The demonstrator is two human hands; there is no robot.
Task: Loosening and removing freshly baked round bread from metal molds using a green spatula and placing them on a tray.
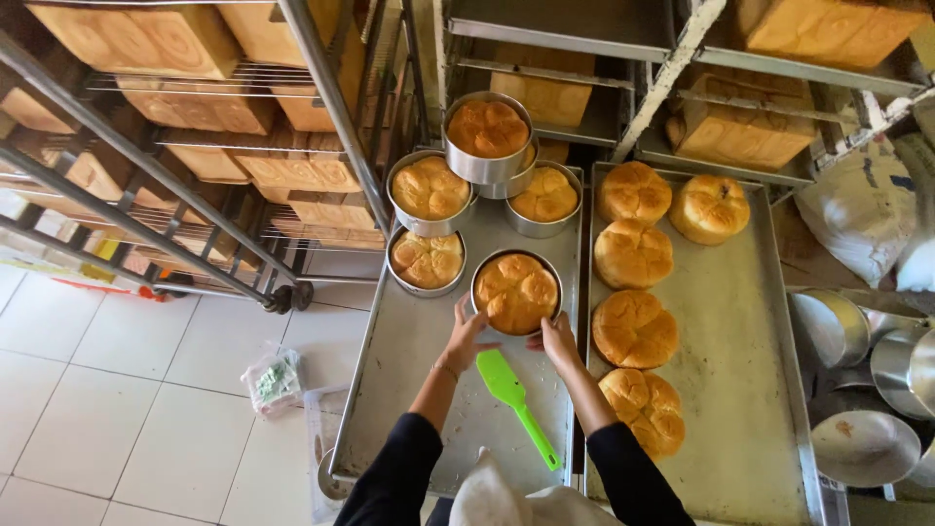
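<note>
both of my hands are on the nearest round tin [516,292], which sits on the left metal tray [409,390] on the worktop. my left hand [466,336] cups the tin's near left wall, fingers curled against the metal; my right hand [557,341] presses the near right wall in the same way. neither hand is spread wide: each is closed narrowly around the rim, and the tin with its domed golden loaf is held between them, apparently resting on the tray.

a green spatula [516,404] lies free on the tray just below my hands, blade towards the tin, touched by neither hand. four more filled tins [429,190] stand further up the tray, one stacked on another at the back. on the right tray [750,390] five turned-out loaves [635,329] lie in a loose column, with bare metal beside them. empty tins [862,443] are piled at the far right, and racks of square loaves [195,107] stand behind.

judgement on handling: the grip looks even on both sides, which should keep the tin level. i would hold by the wall, not the crust, since the top bulges above the rim and would mark easily. the tin stands close to its neighbours, so any lift ought to go straight up first.
</note>
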